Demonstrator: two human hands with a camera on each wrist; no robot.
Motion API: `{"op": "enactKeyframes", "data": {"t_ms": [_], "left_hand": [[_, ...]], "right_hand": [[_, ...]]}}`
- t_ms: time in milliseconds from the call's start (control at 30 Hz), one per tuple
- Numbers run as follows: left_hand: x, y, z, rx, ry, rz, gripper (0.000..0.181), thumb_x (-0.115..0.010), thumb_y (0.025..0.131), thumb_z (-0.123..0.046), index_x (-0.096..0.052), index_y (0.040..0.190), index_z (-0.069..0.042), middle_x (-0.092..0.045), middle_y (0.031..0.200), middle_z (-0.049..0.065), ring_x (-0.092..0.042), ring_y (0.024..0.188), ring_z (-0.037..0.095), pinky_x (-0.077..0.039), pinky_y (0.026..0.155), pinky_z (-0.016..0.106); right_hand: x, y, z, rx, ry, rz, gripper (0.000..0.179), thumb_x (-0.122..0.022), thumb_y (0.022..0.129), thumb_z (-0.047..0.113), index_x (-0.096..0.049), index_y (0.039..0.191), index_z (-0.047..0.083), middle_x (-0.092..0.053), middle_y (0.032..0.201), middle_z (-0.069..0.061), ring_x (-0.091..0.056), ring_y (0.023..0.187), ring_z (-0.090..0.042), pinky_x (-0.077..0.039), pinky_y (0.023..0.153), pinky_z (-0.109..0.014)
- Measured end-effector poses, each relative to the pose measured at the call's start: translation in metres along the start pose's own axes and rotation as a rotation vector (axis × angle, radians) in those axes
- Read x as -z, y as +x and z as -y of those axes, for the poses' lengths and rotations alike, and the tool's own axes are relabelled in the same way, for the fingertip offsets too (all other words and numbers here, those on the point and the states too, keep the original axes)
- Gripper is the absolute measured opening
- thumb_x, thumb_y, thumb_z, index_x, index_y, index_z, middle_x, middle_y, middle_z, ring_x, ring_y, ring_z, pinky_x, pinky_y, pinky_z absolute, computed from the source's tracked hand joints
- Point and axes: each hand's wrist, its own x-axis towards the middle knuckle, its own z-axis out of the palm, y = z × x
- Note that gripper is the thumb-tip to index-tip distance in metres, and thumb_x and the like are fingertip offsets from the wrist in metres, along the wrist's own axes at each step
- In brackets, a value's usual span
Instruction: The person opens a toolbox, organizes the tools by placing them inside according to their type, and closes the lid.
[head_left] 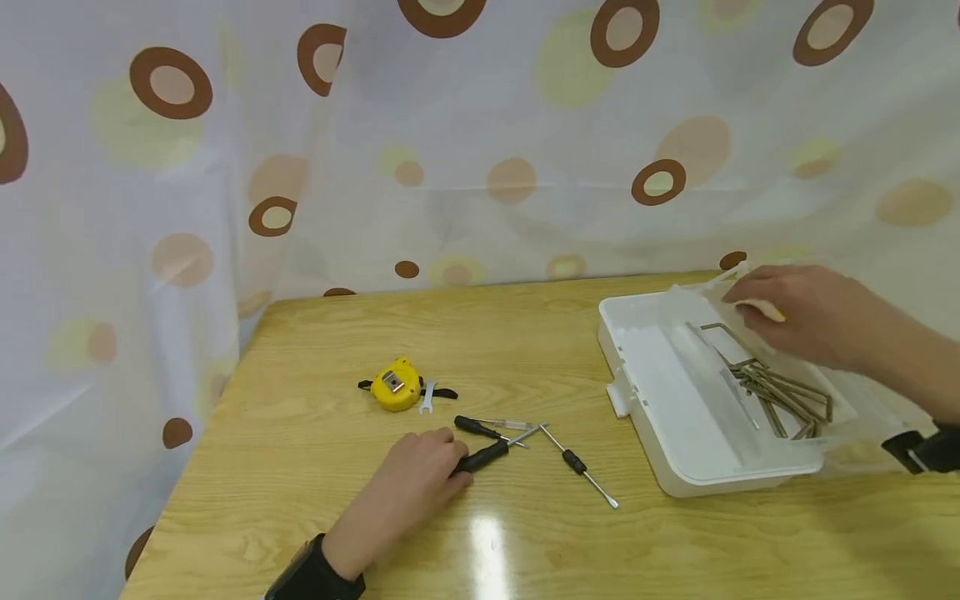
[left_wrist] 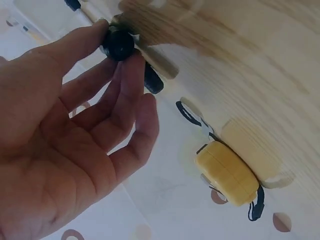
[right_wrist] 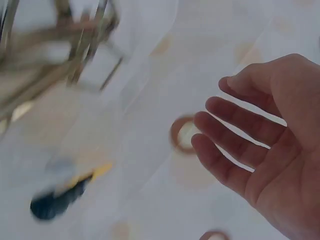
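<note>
My left hand (head_left: 423, 471) pinches the black handle of a screwdriver (head_left: 483, 457) between thumb and fingers; its handle end shows in the left wrist view. The shaft points right, over other screwdrivers on the table. A second black-handled screwdriver (head_left: 476, 427) and a clear-handled one (head_left: 504, 423) lie just behind it, and a thin screwdriver with a black grip (head_left: 574, 462) lies to the right. My right hand (head_left: 813, 312) is above the white box (head_left: 648, 417), near several hex keys (head_left: 783, 392). In the right wrist view its fingers are loosely bent around nothing.
A yellow tape measure (head_left: 396, 385) with a black strap lies at the back left, a small wrench (head_left: 427, 397) beside it. Translucent plastic (head_left: 862, 408) shows at the box's right side. A blurred black and yellow tool (right_wrist: 65, 195) appears in the right wrist view. A patterned curtain (head_left: 480, 150) hangs behind.
</note>
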Motion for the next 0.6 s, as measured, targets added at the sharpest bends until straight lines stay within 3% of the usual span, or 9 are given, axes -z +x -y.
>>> {"op": "enactKeyframes", "data": {"t_ms": [67, 133, 233, 300, 433, 600], "left_hand": [[0.001, 0.003, 0.001, -0.028, 0.018, -0.024, 0.020, -0.079, 0.090, -0.028, -0.073, 0.091, -0.008, -0.061, 0.078, 0.000, -0.048, 0.063, 0.008, -0.042, 0.058, 0.026], [0.003, 0.004, 0.001, -0.055, 0.006, -0.052, 0.018, -0.079, 0.090, -0.025, -0.072, 0.090, -0.007, -0.059, 0.078, 0.001, -0.048, 0.063, 0.009, -0.042, 0.058, 0.026], [0.008, 0.002, 0.000, -0.110, -0.045, -0.124, 0.015, -0.078, 0.090, -0.020, -0.073, 0.094, -0.007, -0.059, 0.081, 0.001, -0.047, 0.067, 0.009, -0.043, 0.059, 0.022], [0.012, 0.001, -0.001, -0.148, -0.092, -0.182, 0.014, -0.078, 0.090, -0.019, -0.073, 0.097, -0.007, -0.061, 0.084, 0.001, -0.048, 0.070, 0.008, -0.043, 0.060, 0.018], [0.022, -0.002, -0.009, -0.210, -0.199, -0.319, 0.017, -0.079, 0.091, -0.019, -0.075, 0.104, -0.010, -0.065, 0.093, 0.000, -0.053, 0.074, 0.006, -0.045, 0.064, 0.013], [0.034, -0.003, -0.021, -0.261, -0.395, -0.454, 0.020, -0.079, 0.091, -0.019, -0.077, 0.110, -0.012, -0.069, 0.102, -0.003, -0.058, 0.079, 0.004, -0.047, 0.069, 0.012]], "right_hand": [[-0.009, -0.005, 0.025, 0.140, 0.013, -0.130, 0.024, -0.079, 0.074, 0.000, -0.077, 0.097, 0.009, -0.076, 0.099, -0.008, -0.071, 0.078, -0.025, -0.057, 0.060, -0.041], [-0.017, -0.008, 0.052, 0.248, 0.024, -0.215, 0.008, -0.072, 0.089, 0.013, -0.078, 0.094, 0.010, -0.075, 0.096, -0.005, -0.072, 0.080, -0.024, -0.058, 0.060, -0.039], [-0.026, -0.010, 0.087, 0.365, 0.040, -0.312, 0.039, -0.046, 0.108, 0.032, -0.078, 0.094, 0.012, -0.075, 0.094, -0.001, -0.071, 0.081, -0.019, -0.059, 0.065, -0.037], [-0.029, -0.009, 0.107, 0.429, 0.060, -0.351, 0.057, -0.029, 0.111, 0.038, -0.077, 0.094, 0.013, -0.075, 0.093, 0.001, -0.070, 0.080, -0.016, -0.059, 0.068, -0.035], [-0.034, -0.005, 0.134, 0.520, 0.135, -0.398, 0.045, -0.037, 0.111, 0.033, -0.075, 0.098, 0.013, -0.074, 0.094, 0.002, -0.068, 0.081, -0.014, -0.057, 0.068, -0.029], [-0.036, -0.004, 0.157, 0.521, 0.183, -0.451, 0.039, -0.044, 0.109, 0.034, -0.076, 0.104, 0.011, -0.074, 0.097, 0.001, -0.068, 0.085, -0.015, -0.057, 0.072, -0.027]]}}
